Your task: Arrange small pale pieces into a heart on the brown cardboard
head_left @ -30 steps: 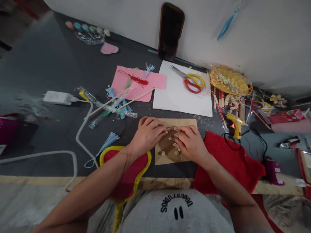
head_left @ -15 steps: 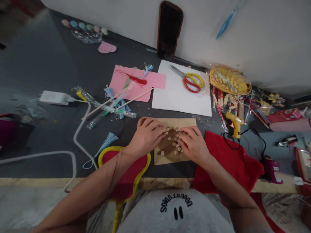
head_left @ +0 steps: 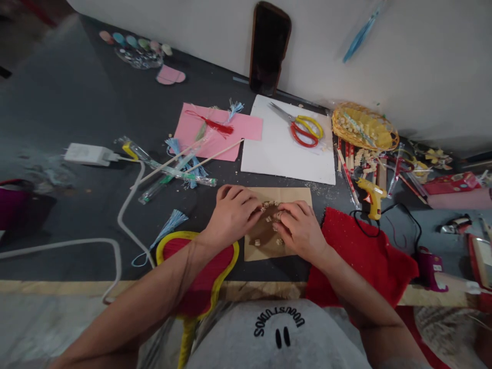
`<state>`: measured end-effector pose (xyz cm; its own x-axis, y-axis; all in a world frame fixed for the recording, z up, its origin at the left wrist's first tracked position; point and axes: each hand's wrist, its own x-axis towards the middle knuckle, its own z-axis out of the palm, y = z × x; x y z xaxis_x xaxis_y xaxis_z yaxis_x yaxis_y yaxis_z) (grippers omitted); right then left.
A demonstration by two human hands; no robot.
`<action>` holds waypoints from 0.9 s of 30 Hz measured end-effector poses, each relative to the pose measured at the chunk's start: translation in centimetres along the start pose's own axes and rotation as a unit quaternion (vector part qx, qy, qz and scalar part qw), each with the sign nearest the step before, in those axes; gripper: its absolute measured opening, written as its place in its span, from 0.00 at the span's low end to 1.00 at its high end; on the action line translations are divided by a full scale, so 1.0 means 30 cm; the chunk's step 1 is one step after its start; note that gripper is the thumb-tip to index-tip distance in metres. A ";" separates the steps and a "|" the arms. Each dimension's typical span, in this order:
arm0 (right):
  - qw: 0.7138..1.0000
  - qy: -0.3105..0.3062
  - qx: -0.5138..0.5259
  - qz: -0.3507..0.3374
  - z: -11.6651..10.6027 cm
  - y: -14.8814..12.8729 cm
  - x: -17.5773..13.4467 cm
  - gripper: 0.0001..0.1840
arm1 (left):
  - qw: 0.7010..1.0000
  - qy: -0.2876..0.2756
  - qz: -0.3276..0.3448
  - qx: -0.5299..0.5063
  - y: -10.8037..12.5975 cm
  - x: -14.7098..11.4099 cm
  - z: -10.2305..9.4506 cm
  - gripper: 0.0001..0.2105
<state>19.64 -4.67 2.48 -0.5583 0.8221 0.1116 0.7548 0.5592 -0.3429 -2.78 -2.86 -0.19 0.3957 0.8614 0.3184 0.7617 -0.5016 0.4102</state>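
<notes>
Dark table [head_left: 84,205], brown card [head_left: 265,253] on it: the right hand [head_left: 303,230] has just slid inward, toward the left hand [head_left: 235,214].
From my end, I see the small pale pieces [head_left: 257,242] lying on the card, some in a short curved row between the fingertips, others loose nearer me. The right hand now hides more of the loose ones and sits by the row's right end, so I judge the work has narrowed to there. Both hands' fingers are drawn close together; I can't tell whether either pinches a piece.
</notes>
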 end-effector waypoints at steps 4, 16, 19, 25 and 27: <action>1.000 0.000 -0.004 0.006 0.002 0.006 -0.006 0.07 | 1.000 0.006 -0.009 -0.007 -0.001 -0.001 0.006 0.06; 0.998 -0.016 -0.057 0.013 0.005 -0.028 0.030 0.07 | 1.000 -0.015 -0.015 -0.022 -0.008 -0.008 -0.016 0.04; 0.997 -0.027 -0.075 0.015 0.015 -0.041 0.043 0.06 | 1.000 -0.004 -0.003 -0.025 -0.002 -0.008 -0.024 0.04; 0.999 0.033 -0.033 0.002 0.012 -0.043 0.032 0.04 | 0.999 -0.009 0.011 -0.039 0.017 -0.012 -0.049 0.08; 0.998 0.056 -0.001 -0.007 0.009 -0.038 0.023 0.06 | 0.998 -0.019 0.006 -0.063 0.022 -0.014 -0.054 0.10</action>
<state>18.30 -4.76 2.69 -0.5272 0.8206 0.2207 0.7479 0.5714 -0.3380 -3.29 -3.69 1.33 0.4263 0.8561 0.2920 0.6871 -0.5164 0.5110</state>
